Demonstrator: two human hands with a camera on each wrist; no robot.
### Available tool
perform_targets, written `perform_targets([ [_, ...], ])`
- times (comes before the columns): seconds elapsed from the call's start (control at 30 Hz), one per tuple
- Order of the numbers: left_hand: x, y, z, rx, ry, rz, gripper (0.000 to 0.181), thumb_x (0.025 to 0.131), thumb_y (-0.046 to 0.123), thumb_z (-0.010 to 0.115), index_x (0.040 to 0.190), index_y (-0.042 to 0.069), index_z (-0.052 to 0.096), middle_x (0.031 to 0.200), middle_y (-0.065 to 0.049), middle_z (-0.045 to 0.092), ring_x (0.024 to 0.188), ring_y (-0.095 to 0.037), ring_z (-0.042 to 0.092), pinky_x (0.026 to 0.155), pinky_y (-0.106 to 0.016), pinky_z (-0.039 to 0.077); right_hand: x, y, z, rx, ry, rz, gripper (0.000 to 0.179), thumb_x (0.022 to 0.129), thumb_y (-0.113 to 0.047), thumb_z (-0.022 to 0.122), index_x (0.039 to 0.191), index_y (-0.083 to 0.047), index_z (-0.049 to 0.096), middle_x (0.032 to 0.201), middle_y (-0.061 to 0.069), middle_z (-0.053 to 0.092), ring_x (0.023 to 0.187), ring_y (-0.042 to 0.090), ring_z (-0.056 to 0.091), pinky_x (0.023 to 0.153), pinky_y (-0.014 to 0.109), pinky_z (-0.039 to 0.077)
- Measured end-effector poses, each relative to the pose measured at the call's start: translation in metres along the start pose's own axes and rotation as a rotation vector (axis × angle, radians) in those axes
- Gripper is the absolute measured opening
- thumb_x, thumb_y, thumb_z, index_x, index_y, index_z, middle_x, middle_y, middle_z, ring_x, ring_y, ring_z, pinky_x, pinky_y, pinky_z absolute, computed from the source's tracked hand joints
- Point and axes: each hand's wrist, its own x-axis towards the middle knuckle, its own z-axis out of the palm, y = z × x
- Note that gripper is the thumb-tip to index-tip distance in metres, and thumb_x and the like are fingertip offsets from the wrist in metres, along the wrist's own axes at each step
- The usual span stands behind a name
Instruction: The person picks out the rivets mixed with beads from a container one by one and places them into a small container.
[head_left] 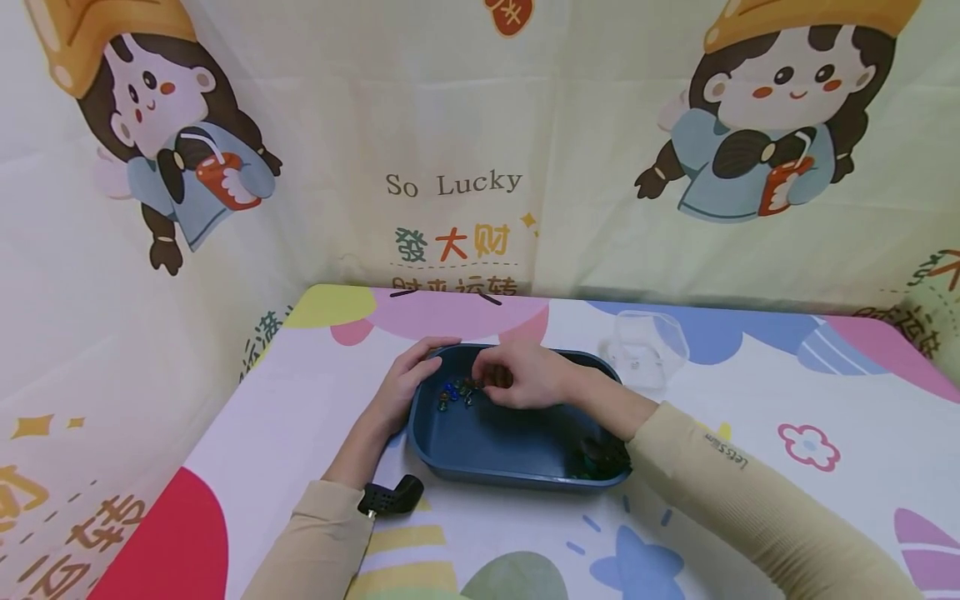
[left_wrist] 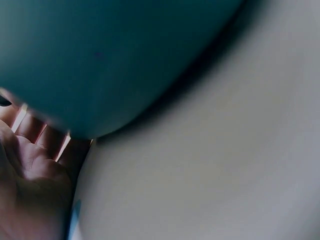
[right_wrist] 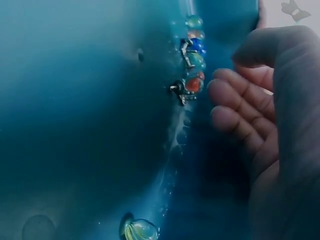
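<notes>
A dark blue oblong basin (head_left: pixel 510 454) stands on the table. My left hand (head_left: pixel 405 379) holds its left end, thumb at the rim and fingers along the outer wall; in the left wrist view that hand (left_wrist: pixel 40 165) lies against the wall. Inside, a cluster of small colored glass marbles (head_left: pixel 450 392) sits near the far left. My right hand (head_left: pixel 525 375) reaches in over them, fingers bent. In the right wrist view, this hand (right_wrist: pixel 260 100) is loosely curled beside the marbles (right_wrist: pixel 195 82) and small silvery metal pieces (right_wrist: pixel 187 52), with nothing seen in its fingers. A yellow-streaked marble (right_wrist: pixel 142 230) lies apart.
A dark, shiny item (head_left: pixel 600 458) lies in the basin's near right corner, too dim to identify. Behind the basin to the right stands a clear plastic container (head_left: pixel 648 346). A printed cloth (head_left: pixel 750 433) covers the table, and a patterned curtain (head_left: pixel 585 208) hangs behind it.
</notes>
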Motion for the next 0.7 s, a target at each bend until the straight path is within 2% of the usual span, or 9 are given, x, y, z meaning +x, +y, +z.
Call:
perform_targets([
  [0.13,0.001,0.000,0.001,-0.003,-0.005,-0.009,0.041,0.105,0.016,0.041,0.141,-0.003,0.052,0.139,-0.022,0.054,0.127,-0.037,0.051,0.109,-0.052,0.036,0.001,-0.002,0.002,-0.107,-0.070,0.061,0.017,0.092,-0.013,0.068,0.108,-0.007,0.070,0.078,-0.009,0.061,0.067,0.007,0.055,0.066,0.027,0.051],
  [0.27,0.001,0.001,0.002,-0.010,-0.003,-0.014,0.041,0.105,0.016,0.041,0.141,-0.002,0.052,0.139,-0.021,0.054,0.127,-0.035,0.051,0.109,-0.048,0.038,0.002,-0.005,0.003,-0.188,-0.118,0.086,0.019,0.092,-0.016,0.069,0.109,-0.008,0.070,0.076,-0.010,0.059,0.065,0.006,0.054,0.064,0.026,0.049],
  [0.53,0.001,0.001,0.002,-0.020,-0.004,-0.011,0.041,0.106,0.016,0.041,0.140,-0.004,0.051,0.138,-0.024,0.054,0.126,-0.037,0.052,0.107,-0.047,0.040,0.004,-0.011,0.005,-0.309,-0.149,0.108,0.019,0.092,-0.019,0.071,0.107,-0.008,0.069,0.077,-0.007,0.063,0.064,0.006,0.055,0.064,0.026,0.049],
  [0.7,0.001,-0.001,0.000,-0.018,0.009,-0.010,0.041,0.106,0.017,0.041,0.140,-0.004,0.051,0.136,-0.023,0.056,0.124,-0.034,0.053,0.106,-0.044,0.042,0.004,-0.013,0.005,-0.361,-0.178,0.149,0.019,0.091,-0.021,0.072,0.106,-0.010,0.069,0.077,-0.007,0.064,0.061,0.006,0.055,0.062,0.025,0.049],
])
